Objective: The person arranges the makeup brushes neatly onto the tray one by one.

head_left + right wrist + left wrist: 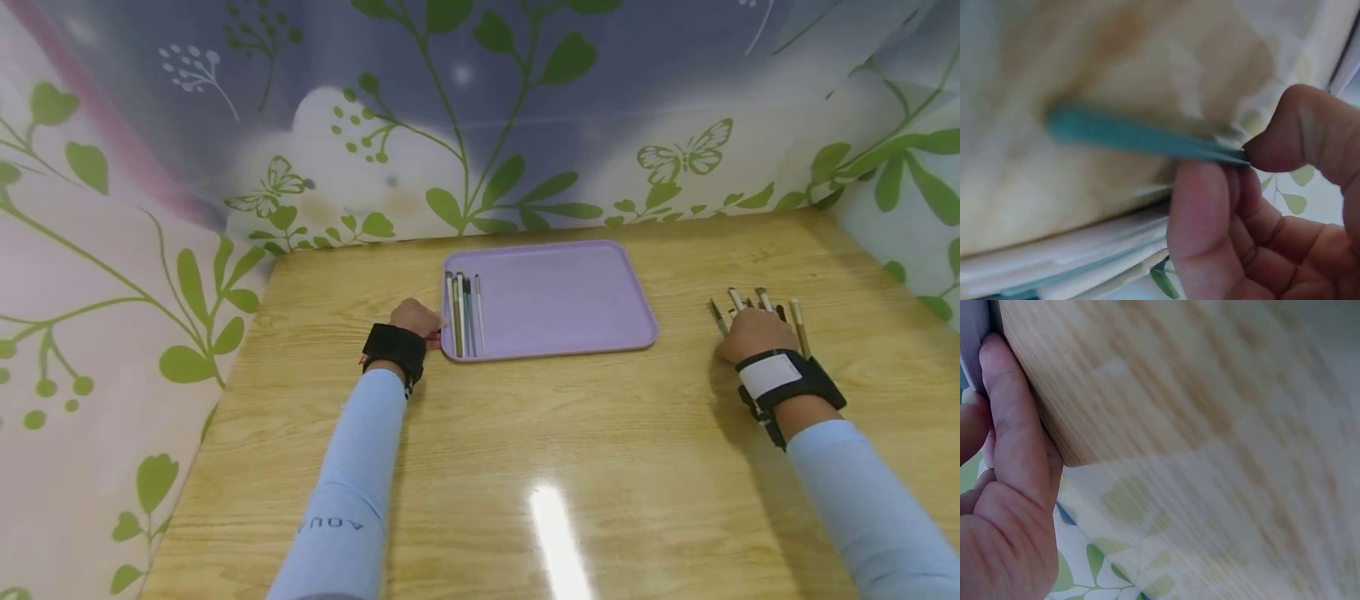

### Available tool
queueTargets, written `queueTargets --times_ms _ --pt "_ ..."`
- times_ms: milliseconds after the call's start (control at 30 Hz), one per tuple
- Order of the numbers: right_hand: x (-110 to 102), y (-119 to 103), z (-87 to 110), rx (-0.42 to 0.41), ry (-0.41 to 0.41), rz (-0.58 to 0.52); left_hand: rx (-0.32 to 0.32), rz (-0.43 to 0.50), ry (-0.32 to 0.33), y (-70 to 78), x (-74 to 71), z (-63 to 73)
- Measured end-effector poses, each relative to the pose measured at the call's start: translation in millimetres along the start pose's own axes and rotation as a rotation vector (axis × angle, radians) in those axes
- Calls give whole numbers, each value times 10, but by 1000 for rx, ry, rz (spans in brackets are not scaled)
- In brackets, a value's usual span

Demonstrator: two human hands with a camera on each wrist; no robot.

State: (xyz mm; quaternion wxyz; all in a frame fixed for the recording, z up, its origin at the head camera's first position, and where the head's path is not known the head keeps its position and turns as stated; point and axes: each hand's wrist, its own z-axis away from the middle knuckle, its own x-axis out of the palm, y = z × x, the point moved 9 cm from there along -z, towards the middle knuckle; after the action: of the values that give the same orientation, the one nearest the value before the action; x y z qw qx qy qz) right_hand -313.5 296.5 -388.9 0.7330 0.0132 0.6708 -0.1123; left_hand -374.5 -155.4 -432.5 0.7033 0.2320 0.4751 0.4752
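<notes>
A lilac tray lies on the wooden table, with several slim brushes side by side along its left end. My left hand grips the tray's left rim; in the left wrist view the fingers lie along the tray edge. At the right, my right hand is over a loose group of brushes. In the right wrist view it pinches a brush by its teal handle between thumb and fingers. Below that handle lie several more brush handles.
The wooden table ends at a wall with a leaf and butterfly pattern, close behind the tray. Patterned walls also stand at the left and right. Bare tabletop lies between the tray and the loose brushes.
</notes>
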Motion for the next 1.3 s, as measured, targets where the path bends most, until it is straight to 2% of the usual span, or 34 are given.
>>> queueTargets --times_ms 133,233,400,533,633,733,800,900,1033,1100,1200,1300 --pt "-154 -154 1 -56 -30 -47 2 4 -1 -7 13 -3" --pt "-393 -433 -43 -95 -44 -112 4 3 5 -5 6 -3" --pt "-855 -1183 -188 -155 -68 -213 -19 1 30 -17 -28 16" --pt "-1068 -1831 -236 -174 -64 -389 -23 -11 43 -34 -36 21" --pt "-908 -2260 -311 -156 -155 -544 -16 -22 52 -37 -56 23" --pt "-522 -2583 -443 -109 -301 -697 -2 -28 51 -28 -60 4" --pt "-268 -2728 -510 -81 -364 -745 11 -36 51 -2 -54 0" --pt "-7 -2859 -498 -95 -373 -634 16 -40 50 -1 -28 -13" --pt "203 -2927 -449 -107 -333 -355 7 -32 34 -2 3 2" --pt "302 -2952 -465 -102 -319 -251 4 -40 37 -3 -5 9" --pt "424 -3011 -539 -118 -267 -148 12 -45 55 10 -47 29" --pt "515 -3073 -571 -112 -266 -102 16 -52 70 11 -95 39"
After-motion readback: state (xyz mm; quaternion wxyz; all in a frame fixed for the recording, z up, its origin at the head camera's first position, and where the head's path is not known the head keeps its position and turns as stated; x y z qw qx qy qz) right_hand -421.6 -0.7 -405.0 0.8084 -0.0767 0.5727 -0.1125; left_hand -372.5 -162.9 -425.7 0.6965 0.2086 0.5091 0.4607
